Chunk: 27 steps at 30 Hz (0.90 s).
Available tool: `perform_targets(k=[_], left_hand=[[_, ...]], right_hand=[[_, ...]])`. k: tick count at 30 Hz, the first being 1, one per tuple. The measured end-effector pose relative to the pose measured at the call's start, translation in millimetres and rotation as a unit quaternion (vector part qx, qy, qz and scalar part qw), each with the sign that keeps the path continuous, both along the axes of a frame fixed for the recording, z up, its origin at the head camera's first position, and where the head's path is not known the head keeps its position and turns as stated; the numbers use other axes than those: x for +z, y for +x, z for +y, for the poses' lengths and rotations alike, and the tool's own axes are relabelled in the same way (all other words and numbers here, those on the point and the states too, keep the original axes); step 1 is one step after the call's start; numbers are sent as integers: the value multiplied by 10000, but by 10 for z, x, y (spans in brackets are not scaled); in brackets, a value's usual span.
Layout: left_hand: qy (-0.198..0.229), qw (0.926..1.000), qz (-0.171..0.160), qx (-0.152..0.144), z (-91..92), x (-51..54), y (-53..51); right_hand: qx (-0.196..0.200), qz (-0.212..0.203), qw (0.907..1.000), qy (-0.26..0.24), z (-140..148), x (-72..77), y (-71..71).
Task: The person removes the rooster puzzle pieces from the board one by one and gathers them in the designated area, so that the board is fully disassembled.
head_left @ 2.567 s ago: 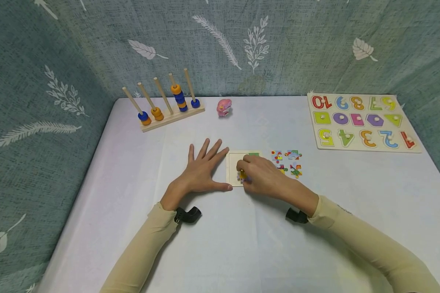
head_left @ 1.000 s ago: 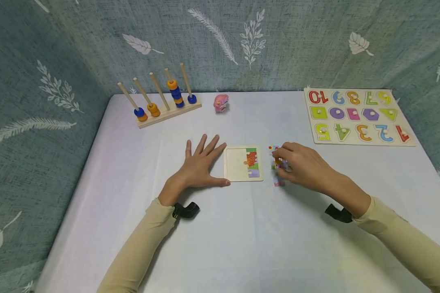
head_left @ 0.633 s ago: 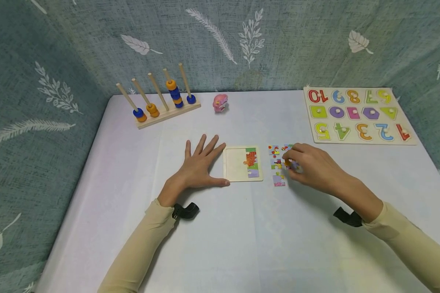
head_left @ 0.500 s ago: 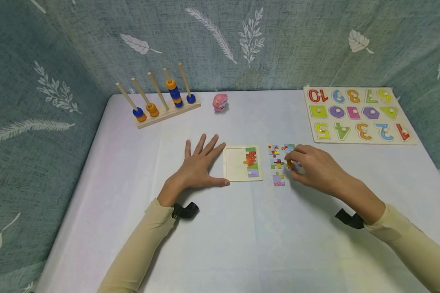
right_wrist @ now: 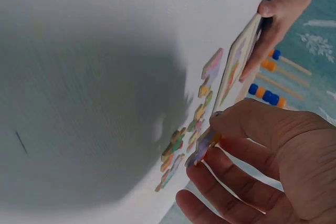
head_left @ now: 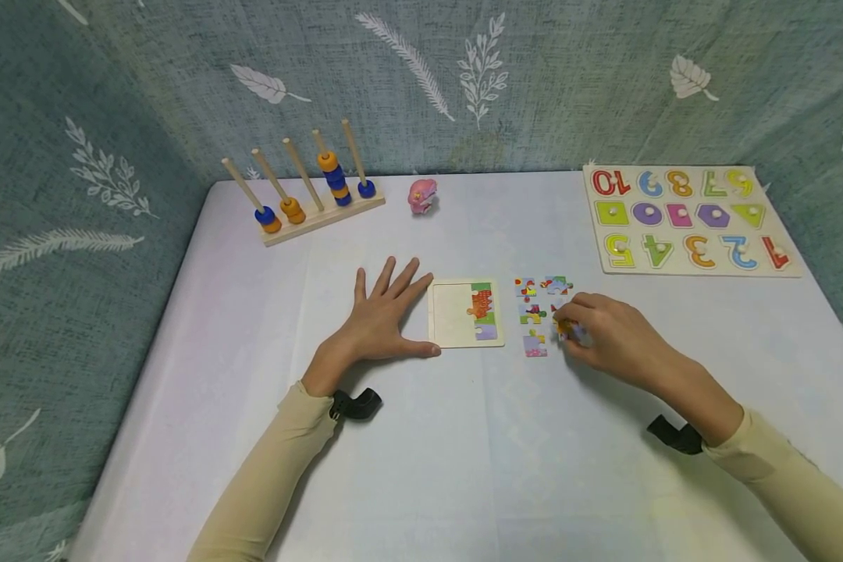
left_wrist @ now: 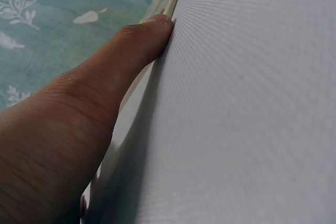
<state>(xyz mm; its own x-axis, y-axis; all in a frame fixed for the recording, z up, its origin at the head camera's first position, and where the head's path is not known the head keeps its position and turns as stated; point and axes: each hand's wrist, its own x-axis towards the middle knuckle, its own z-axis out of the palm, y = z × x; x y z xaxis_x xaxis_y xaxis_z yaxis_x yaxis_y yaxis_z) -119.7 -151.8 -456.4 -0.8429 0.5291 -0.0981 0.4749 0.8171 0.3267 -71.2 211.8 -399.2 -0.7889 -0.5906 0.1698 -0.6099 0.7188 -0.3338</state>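
Observation:
A small square wooden tray (head_left: 453,343) lies mid-table, with joined puzzle pieces (head_left: 483,311) along its right side. My left hand (head_left: 382,321) lies spread flat at its left edge, thumb and a fingertip touching the frame; in the left wrist view the thumb (left_wrist: 131,45) rests on the tray's edge. Right of the tray, my right hand (head_left: 614,337) pinches a yellow and purple puzzle piece (head_left: 565,328). The right wrist view shows that piece (right_wrist: 203,145) between thumb and fingers of the right hand (right_wrist: 262,156). Several loose pieces (head_left: 534,314) lie beside it; some are partly hidden by the hand.
A peg stacker (head_left: 323,222) with blue and orange rings stands at the back left. Near the back edge sits a pink toy (head_left: 422,196). A number and shape board (head_left: 691,265) lies at the back right. Patterned cloth (head_left: 464,94) hangs behind the table.
From over the tray, my right hand has moved right to the loose pieces, then slightly farther right and nearer me, with the pinched piece. My left hand has stayed at the tray.

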Motion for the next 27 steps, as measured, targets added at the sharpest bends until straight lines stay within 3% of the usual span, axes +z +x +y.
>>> perform_targets(k=[15,27], left_hand=[[-45,10000,-18,18,-5,1,5],[5,10000,12,20,-2,2,0]], right_hand=[[4,-173,9998,71,-33,-143,105],[32,-55,9997,232,-16,-160,113]])
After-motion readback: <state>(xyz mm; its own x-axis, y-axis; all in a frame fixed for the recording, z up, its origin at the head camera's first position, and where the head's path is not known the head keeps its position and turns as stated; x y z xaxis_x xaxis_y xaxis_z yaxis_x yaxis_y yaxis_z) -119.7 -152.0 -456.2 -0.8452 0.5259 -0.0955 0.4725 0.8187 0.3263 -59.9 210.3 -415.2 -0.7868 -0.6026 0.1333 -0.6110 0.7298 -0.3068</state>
